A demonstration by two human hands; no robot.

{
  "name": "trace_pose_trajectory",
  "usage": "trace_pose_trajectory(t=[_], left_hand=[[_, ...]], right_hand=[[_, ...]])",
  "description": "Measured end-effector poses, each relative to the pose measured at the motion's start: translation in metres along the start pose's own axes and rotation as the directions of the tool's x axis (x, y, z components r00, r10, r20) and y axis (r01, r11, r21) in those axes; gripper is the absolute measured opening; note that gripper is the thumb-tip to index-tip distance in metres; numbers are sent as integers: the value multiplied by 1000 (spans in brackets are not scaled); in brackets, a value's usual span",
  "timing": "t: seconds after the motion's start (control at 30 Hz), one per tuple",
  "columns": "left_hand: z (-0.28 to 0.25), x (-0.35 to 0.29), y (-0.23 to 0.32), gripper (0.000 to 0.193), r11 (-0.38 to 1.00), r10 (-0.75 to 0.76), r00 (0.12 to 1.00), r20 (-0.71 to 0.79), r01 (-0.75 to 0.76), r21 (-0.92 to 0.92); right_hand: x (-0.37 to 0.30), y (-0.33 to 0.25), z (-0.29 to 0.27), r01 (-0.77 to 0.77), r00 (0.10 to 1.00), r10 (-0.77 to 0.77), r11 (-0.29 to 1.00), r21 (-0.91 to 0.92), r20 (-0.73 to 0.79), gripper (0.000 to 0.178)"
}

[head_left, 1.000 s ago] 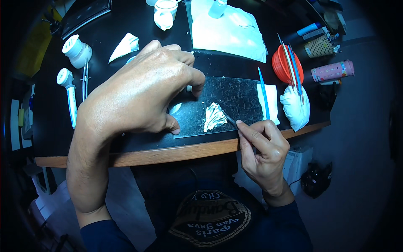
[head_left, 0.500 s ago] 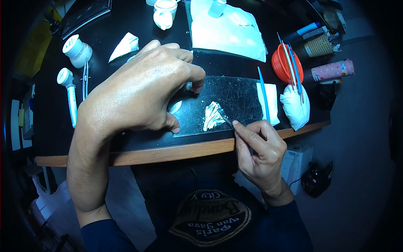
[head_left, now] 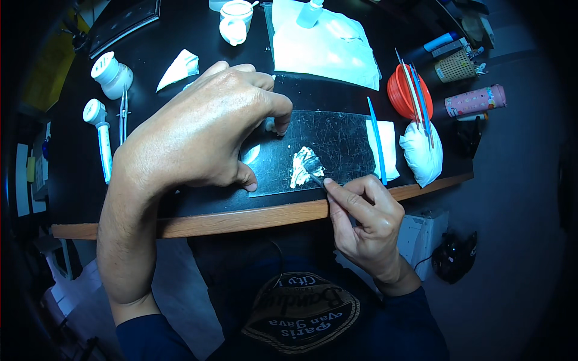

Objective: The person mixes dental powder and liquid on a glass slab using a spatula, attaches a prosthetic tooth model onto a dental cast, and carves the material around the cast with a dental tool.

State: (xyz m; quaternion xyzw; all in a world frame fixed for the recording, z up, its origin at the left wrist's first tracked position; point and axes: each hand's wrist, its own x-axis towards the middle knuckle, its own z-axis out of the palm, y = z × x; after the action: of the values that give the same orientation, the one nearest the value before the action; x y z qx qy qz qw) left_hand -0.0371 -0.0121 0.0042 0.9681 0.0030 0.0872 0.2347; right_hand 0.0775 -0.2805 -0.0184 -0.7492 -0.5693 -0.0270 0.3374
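Note:
A clear, scratched plate (head_left: 346, 141) lies near the table's front edge, with a smear of white paste (head_left: 299, 171) on it. My right hand (head_left: 367, 216) pinches a small dark spatula (head_left: 315, 179), its blade in the paste. Over the plate's left end arches my left hand (head_left: 205, 132), fingers and thumb apart, the thumb tip resting at the near left corner. A white patch (head_left: 251, 154) shows beneath my left palm, mostly hidden. A folded white tissue (head_left: 390, 159) with a blue stick (head_left: 377, 138) across it lies at the plate's right end.
Left stand a white jar (head_left: 113, 77), tweezers (head_left: 124, 114) and a white-headed tool (head_left: 99, 132). Farther back are white cups (head_left: 235, 24) and a white sheet (head_left: 325, 54) with a small bottle (head_left: 309, 15). A red bowl (head_left: 402, 93), white pouch (head_left: 422, 155) and pink tumbler (head_left: 475, 100) are right.
The spatula and my right hand have shifted slightly left, bringing the blade further over the paste. My left hand stays in place.

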Motion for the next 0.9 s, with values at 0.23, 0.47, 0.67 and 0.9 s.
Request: trace_pose_trajectory(t=[0.23, 0.47, 0.67, 0.9], left_hand=[[-3, 1, 2, 75, 1000, 5, 1000, 5, -4, -10], [-1, 1, 0, 76, 1000, 15, 1000, -6, -15, -8], [-2, 0, -1, 77, 1000, 8, 1000, 3, -8, -8], [1, 1, -4, 83, 999, 32, 999, -18, -32, -17]], right_hand=[[1, -2, 2, 10, 1000, -10, 999, 42, 1, 33], [2, -1, 0, 31, 999, -32, 999, 40, 17, 33], [4, 4, 1, 28, 999, -30, 997, 74, 21, 31], [6, 10, -3, 34, 999, -37, 995, 91, 35, 30]])
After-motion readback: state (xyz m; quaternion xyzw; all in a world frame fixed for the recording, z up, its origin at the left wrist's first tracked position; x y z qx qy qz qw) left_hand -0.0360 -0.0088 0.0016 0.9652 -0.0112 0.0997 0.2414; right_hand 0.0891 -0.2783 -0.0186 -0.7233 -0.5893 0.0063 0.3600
